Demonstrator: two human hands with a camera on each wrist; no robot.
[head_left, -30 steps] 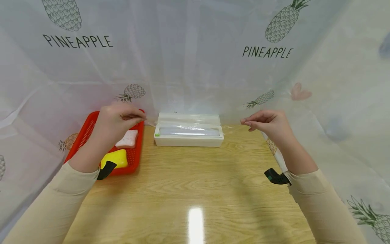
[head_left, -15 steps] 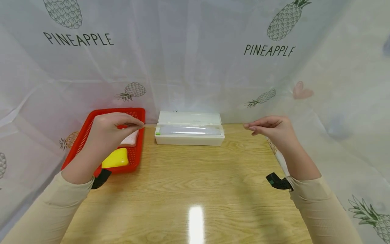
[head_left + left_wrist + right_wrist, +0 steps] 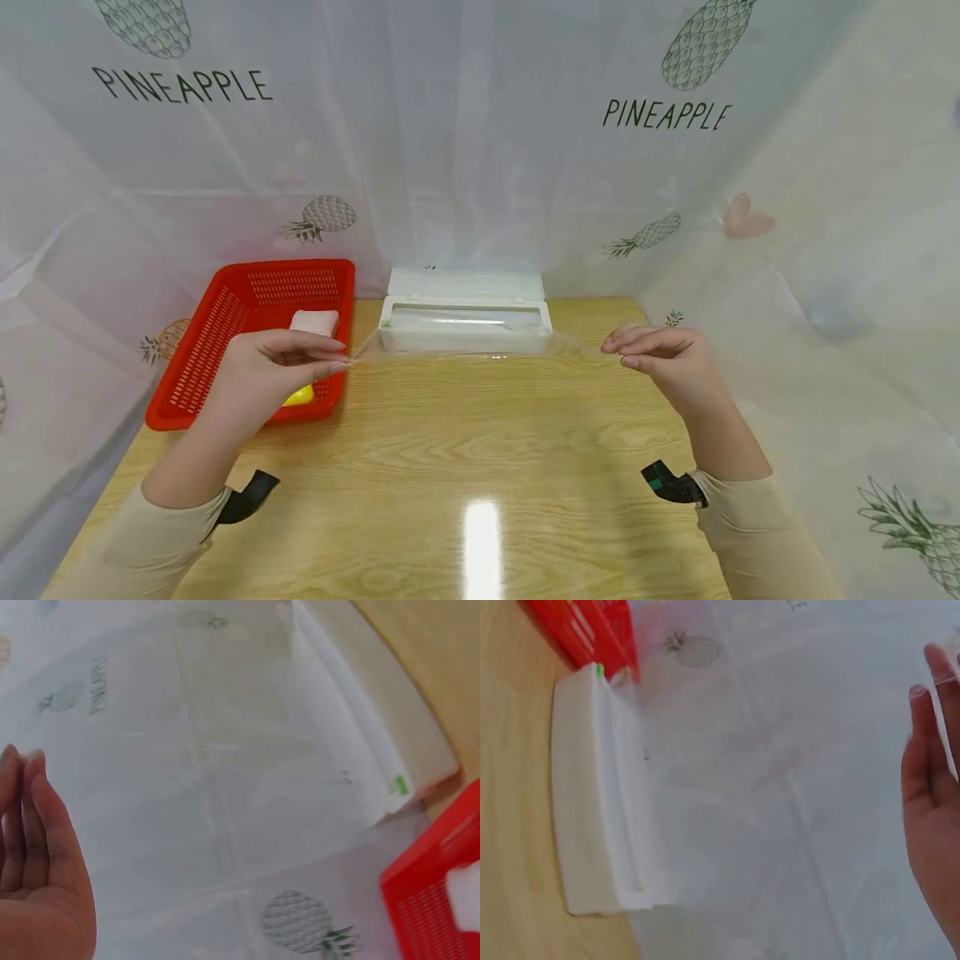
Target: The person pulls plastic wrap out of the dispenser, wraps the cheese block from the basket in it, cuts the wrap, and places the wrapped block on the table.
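A clear sheet of plastic wrap (image 3: 465, 346) stretches between both hands, in front of a long white wrap dispenser box (image 3: 465, 308) whose lid stands up at the back. My left hand (image 3: 281, 367) pinches the sheet's left corner between thumb and fingers, partly in front of the red basket. At the right, my right hand (image 3: 663, 358) pinches the other corner over the table. The film runs back from the hands to the box. In the left wrist view the box (image 3: 382, 697) shows a small green tab at its end.
A red plastic basket (image 3: 176, 387) sits at the left, holding a pinkish-white sponge-like piece (image 3: 315, 322) and a yellow piece (image 3: 302, 396) partly hidden by the left hand. The wooden table (image 3: 420, 467) ends at a pineapple-print curtain (image 3: 480, 167) behind and at the sides.
Both hands have come toward the person and lower in the view, drawing the wrap's edge out past the front of the box. More of the basket shows now.
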